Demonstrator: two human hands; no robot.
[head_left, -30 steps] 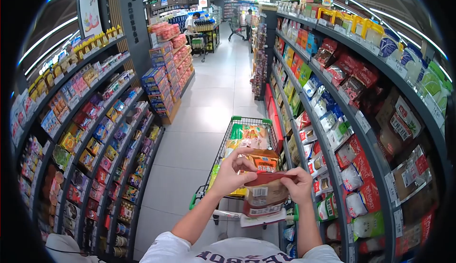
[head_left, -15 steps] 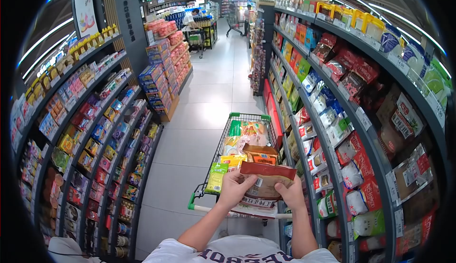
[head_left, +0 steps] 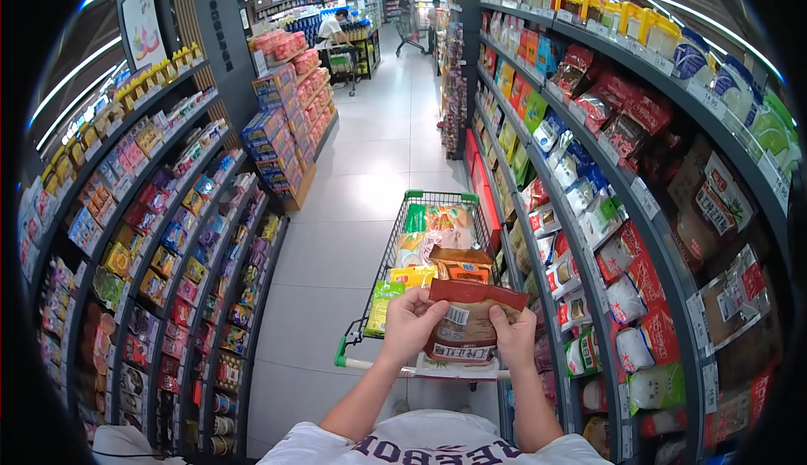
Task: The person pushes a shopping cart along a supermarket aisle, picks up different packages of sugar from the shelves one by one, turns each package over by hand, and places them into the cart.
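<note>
A brown bag of brown sugar [head_left: 465, 331] with a dark red top band, a barcode and a clear lower part is held up in front of my chest. My left hand [head_left: 410, 324] pinches its left edge, and my right hand [head_left: 514, 335] grips the right edge with the thumb on the front. Behind the bag stands the shopping cart [head_left: 405, 223], a wire basket with green corners. Inside lie a green packet [head_left: 385, 305], a yellow packet [head_left: 414, 276], an orange-brown packet [head_left: 462, 267] and paler bags [head_left: 437, 242]. The cart's handle [head_left: 361, 363] is partly hidden by the bag and my arms.
Right shelves [head_left: 601, 150] hold bagged goods close to the cart. Left shelves [head_left: 160, 213] carry small snack packs. Pink and blue boxes [head_left: 273, 141] are stacked ahead on the left. Farther along the tiled aisle [head_left: 370, 120] are a person [head_left: 332, 28] and another cart [head_left: 412, 36].
The bag has tilted so more of its front faces me, with the barcode and lettering clearer. Both hands keep their hold. The view has shifted slightly.
</note>
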